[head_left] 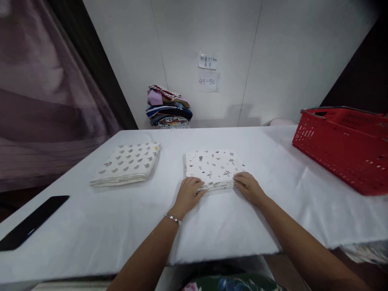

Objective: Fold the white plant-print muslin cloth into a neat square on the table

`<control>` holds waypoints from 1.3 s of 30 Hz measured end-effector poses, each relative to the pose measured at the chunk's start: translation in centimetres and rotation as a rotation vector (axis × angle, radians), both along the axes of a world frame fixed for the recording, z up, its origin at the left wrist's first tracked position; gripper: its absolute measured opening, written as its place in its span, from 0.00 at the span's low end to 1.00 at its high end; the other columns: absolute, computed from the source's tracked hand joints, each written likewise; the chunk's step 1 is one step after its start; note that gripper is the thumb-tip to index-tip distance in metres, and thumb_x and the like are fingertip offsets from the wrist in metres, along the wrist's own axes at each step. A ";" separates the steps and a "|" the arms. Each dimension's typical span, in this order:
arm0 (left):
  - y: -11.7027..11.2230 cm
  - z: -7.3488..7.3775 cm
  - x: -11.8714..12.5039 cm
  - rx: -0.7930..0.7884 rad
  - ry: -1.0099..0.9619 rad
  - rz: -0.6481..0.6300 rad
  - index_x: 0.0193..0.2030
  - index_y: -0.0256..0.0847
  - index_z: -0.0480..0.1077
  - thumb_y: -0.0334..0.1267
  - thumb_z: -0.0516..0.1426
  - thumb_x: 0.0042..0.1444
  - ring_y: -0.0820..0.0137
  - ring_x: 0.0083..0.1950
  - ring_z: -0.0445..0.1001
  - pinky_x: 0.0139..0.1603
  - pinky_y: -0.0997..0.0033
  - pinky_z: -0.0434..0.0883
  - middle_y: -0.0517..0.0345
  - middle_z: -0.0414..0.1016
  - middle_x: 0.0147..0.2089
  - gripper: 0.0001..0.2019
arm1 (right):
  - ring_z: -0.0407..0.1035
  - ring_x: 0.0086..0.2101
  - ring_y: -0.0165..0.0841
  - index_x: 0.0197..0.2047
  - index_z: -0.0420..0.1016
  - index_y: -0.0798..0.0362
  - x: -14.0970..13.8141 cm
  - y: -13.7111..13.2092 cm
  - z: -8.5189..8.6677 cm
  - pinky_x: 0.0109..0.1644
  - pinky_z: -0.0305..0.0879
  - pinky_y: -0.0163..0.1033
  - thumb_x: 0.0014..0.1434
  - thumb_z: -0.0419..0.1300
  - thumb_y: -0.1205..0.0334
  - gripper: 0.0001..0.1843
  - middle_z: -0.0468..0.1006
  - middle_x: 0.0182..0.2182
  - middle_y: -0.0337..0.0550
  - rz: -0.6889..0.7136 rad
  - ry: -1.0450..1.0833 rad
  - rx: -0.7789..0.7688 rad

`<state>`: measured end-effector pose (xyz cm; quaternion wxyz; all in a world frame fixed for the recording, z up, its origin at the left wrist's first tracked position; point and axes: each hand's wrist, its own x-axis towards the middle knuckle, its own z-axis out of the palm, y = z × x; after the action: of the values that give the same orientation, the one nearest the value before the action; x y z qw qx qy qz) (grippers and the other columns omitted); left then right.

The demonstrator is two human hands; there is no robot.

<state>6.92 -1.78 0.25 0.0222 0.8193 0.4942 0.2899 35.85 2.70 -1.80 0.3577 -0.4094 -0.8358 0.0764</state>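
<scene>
In the head view a folded white cloth (214, 165) with small grey and green prints lies flat on the white-covered table. My left hand (190, 194) grips its near left corner, fingers on top and thumb at the front edge. At the near right corner my right hand (248, 186) pinches the folded layers in the same way. Several layers show along the near edge between the hands. To the left rests a second folded white cloth (129, 162) with rows of grey shapes, apart from both hands.
A black phone-like slab (33, 220) lies at the table's left. The red plastic basket (342, 149) stands on the right. Behind the table's far edge is a pile of folded fabrics (169, 107) by the wall, near two paper signs (208, 81). A curtain (51, 105) hangs at left.
</scene>
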 end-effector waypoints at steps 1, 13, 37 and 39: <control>0.0 0.0 -0.1 0.007 0.006 -0.008 0.46 0.44 0.70 0.41 0.56 0.55 0.65 0.49 0.66 0.51 0.60 0.62 0.55 0.71 0.46 0.12 | 0.66 0.45 0.40 0.46 0.73 0.49 0.1 -0.1 0.0 0.50 0.64 0.49 0.60 0.53 0.58 0.13 0.74 0.43 0.47 0.015 -0.006 0.008; 0.2 -0.1 -0.7 0.061 0.097 0.020 0.47 0.45 0.70 0.38 0.54 0.58 0.64 0.50 0.66 0.52 0.59 0.61 0.55 0.72 0.46 0.11 | 0.67 0.46 0.41 0.50 0.71 0.49 0.4 0.4 -0.3 0.51 0.63 0.51 0.60 0.54 0.62 0.15 0.74 0.46 0.49 0.027 -0.127 0.122; -0.2 0.0 -0.3 0.075 0.179 0.040 0.48 0.44 0.69 0.37 0.52 0.58 0.65 0.50 0.68 0.55 0.57 0.58 0.55 0.73 0.47 0.11 | 0.68 0.45 0.40 0.48 0.73 0.49 0.6 0.2 -0.4 0.50 0.64 0.49 0.59 0.54 0.61 0.13 0.75 0.44 0.47 0.013 -0.059 0.136; 0.0 0.0 -0.3 0.089 0.188 0.047 0.48 0.44 0.69 0.37 0.51 0.59 0.65 0.49 0.68 0.56 0.57 0.58 0.54 0.74 0.46 0.11 | 0.67 0.46 0.40 0.49 0.72 0.49 0.7 0.2 -0.5 0.51 0.63 0.50 0.58 0.56 0.60 0.15 0.74 0.45 0.48 0.031 -0.070 0.131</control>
<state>6.61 -1.82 0.24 -0.0674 0.8313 0.4997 0.2338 36.53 2.87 -2.28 0.3529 -0.3748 -0.8572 0.0128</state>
